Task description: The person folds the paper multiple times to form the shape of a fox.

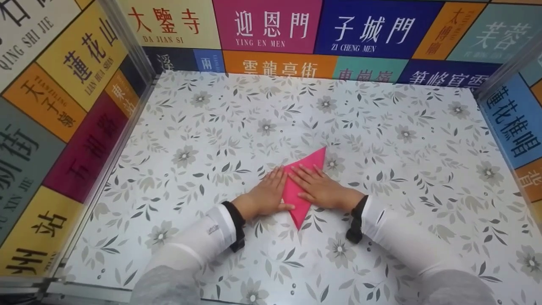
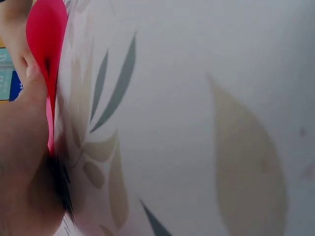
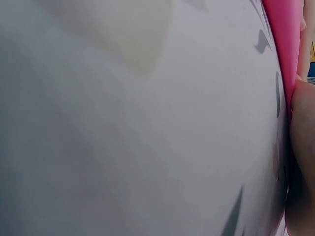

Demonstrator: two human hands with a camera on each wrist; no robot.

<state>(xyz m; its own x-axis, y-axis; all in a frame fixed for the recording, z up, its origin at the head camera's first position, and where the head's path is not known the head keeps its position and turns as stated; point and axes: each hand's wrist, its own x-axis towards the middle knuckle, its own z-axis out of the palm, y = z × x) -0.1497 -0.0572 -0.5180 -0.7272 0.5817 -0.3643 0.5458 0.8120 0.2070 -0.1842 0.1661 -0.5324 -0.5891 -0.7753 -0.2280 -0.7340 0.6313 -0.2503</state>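
A folded sheet of bright pink paper [image 1: 301, 208] lies on the table, one pointed corner toward the back right and another toward the front. My left hand [image 1: 267, 192] rests along its left edge, fingers straight, thumb on the lower part. Flat on the paper's upper right lies my right hand [image 1: 324, 188], its fingers extended toward the left fingertips. In the left wrist view the pink paper [image 2: 48, 29] bulges in a rounded fold beside the thumb. The right wrist view shows a strip of the paper [image 3: 286, 37] next to the hand.
The table [image 1: 220, 140] has a white surface printed with grey flowers and leaves. Colourful panels with place names [image 1: 266, 25] stand along its back, left and right sides. A metal rail [image 1: 91, 182] runs along the left edge. Each wrist wears a black strap [image 1: 235, 224].
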